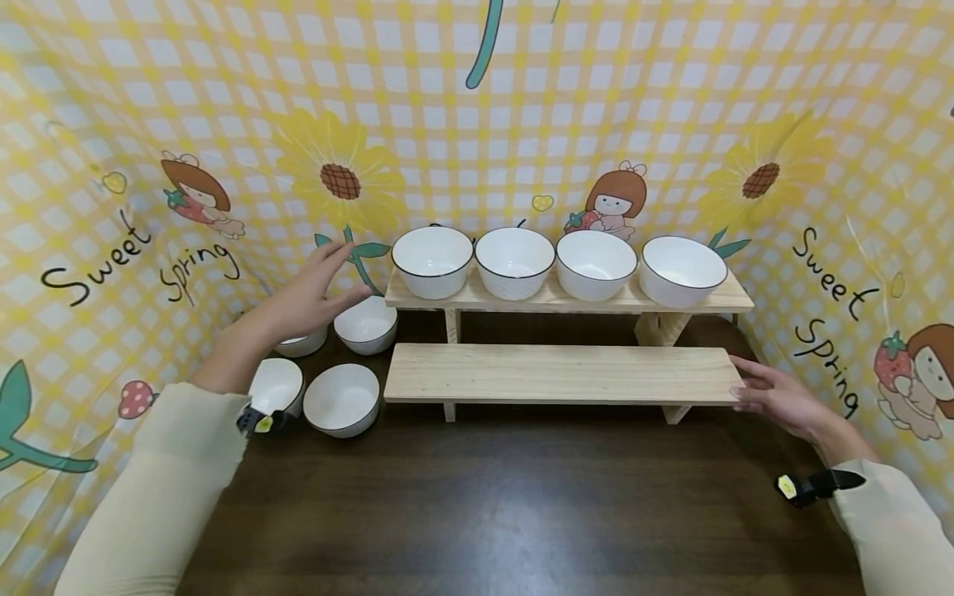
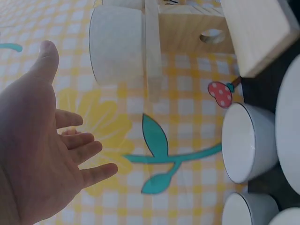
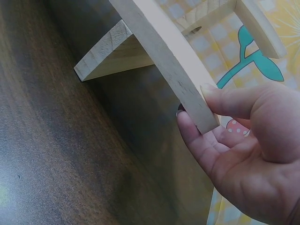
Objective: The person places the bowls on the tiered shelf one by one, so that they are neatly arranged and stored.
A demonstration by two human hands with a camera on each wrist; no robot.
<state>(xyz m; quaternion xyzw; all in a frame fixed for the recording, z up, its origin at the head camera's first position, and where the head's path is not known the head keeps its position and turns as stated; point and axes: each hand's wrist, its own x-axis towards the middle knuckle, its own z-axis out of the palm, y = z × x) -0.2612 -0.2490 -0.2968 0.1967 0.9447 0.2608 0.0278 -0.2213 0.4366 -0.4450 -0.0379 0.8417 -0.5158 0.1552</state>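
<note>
My right hand point(image 1: 782, 401) grips the right end of the lower board point(image 1: 559, 374) of a two-step wooden rack. In the right wrist view the thumb lies on top of the board end point(image 3: 199, 110) and fingers curl under it. My left hand point(image 1: 316, 290) hovers by the left end of the upper board point(image 1: 514, 302), fingers spread, holding nothing. The left wrist view shows it apart from the nearest bowl point(image 2: 117, 47). Several white bowls point(image 1: 514, 263) with dark rims stand in a row on the upper board. The lower board is bare.
Left of the rack, several more white bowls point(image 1: 343, 400) sit close together on the dark wooden table point(image 1: 477, 497). A yellow checked cloth point(image 1: 477, 124) with printed flowers and figures hangs behind and on both sides.
</note>
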